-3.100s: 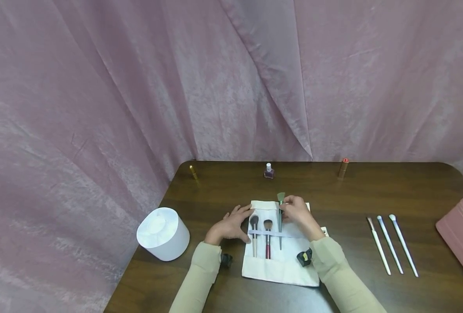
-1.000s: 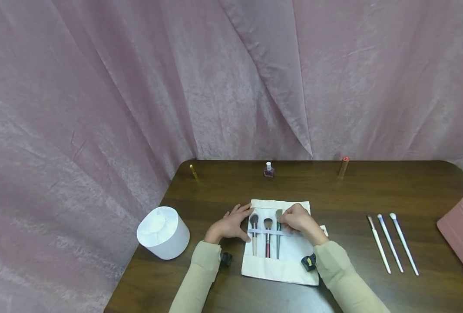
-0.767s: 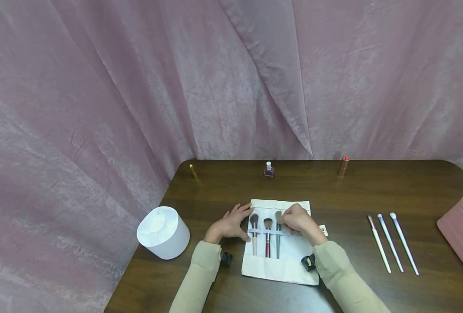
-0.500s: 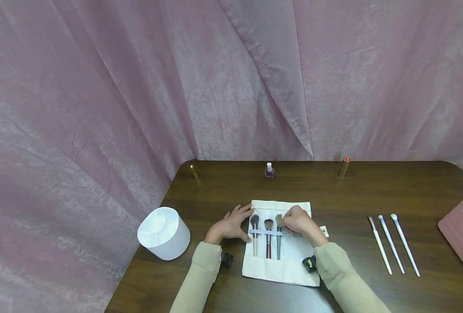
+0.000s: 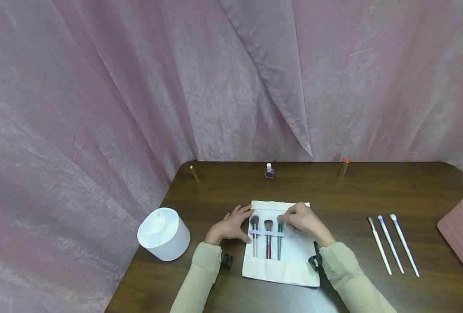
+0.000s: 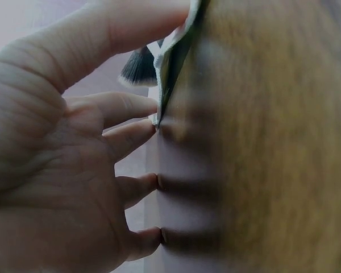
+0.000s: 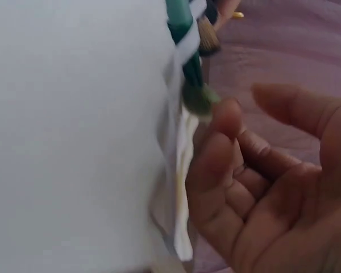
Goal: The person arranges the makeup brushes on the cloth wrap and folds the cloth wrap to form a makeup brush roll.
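A white cloth brush roll [image 5: 290, 265] lies flat on the dark wooden table [image 5: 356, 195]. Three makeup brushes sit under its elastic band: a grey-headed one [image 5: 254, 237], a red-handled one [image 5: 268, 239] and a green-handled one [image 5: 279, 241]. My left hand [image 5: 233, 224] rests flat with straight fingers [image 6: 133, 133] on the roll's left edge [image 6: 165, 74]. My right hand [image 5: 292, 219] hovers over the roll's upper right. Its index fingertip [image 7: 227, 116] touches the green brush's head [image 7: 198, 99] and the thumb stands apart.
A white round container [image 5: 163, 234] stands at the left. Along the back edge are a gold tube [image 5: 193, 172], a nail polish bottle [image 5: 269, 171] and a copper tube [image 5: 343, 168]. Three white-handled brushes [image 5: 391, 243] lie at the right, beside a pink case [image 5: 462, 230]. A pink curtain hangs behind.
The green brush has slid down under the elastic band until it lines up with the other two. My right hand let go of its handle and now touches its head. The left hand stayed put.
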`<move>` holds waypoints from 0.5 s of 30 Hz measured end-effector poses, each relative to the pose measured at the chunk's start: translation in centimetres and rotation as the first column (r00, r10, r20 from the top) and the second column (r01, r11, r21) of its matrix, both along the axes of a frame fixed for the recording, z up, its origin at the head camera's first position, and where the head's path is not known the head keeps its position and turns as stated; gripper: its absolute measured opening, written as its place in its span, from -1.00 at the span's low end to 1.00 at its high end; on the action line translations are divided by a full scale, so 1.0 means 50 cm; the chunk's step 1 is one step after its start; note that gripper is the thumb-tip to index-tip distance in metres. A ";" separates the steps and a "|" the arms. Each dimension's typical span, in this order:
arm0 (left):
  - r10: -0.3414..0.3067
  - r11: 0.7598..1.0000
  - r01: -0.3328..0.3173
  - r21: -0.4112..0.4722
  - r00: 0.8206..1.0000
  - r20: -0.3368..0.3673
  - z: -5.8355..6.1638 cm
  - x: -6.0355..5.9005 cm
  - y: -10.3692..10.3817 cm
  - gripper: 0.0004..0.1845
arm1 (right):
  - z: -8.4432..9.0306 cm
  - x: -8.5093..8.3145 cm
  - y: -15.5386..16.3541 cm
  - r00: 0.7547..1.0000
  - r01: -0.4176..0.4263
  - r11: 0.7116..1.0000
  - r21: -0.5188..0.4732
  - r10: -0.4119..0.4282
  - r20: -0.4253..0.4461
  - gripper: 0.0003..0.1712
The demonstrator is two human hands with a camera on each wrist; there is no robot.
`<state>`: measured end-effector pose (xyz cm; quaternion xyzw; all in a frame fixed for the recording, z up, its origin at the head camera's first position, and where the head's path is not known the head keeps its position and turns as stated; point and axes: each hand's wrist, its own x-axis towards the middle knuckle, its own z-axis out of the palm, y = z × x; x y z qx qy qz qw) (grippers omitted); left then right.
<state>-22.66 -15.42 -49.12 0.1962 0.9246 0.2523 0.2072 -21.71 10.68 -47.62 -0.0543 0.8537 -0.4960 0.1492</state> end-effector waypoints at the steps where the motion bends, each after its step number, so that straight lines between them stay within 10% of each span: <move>1: 0.001 1.000 -0.001 -0.001 1.000 0.001 0.000 0.000 0.000 0.03 | 0.003 0.000 0.004 1.000 -0.018 1.000 -0.010 0.018 -0.012 -0.76; 15: 0.001 1.000 -0.001 -0.011 1.000 0.003 -0.003 -0.002 0.001 0.04 | 0.025 0.018 0.043 0.962 -0.071 0.985 0.154 0.109 -0.252 -0.83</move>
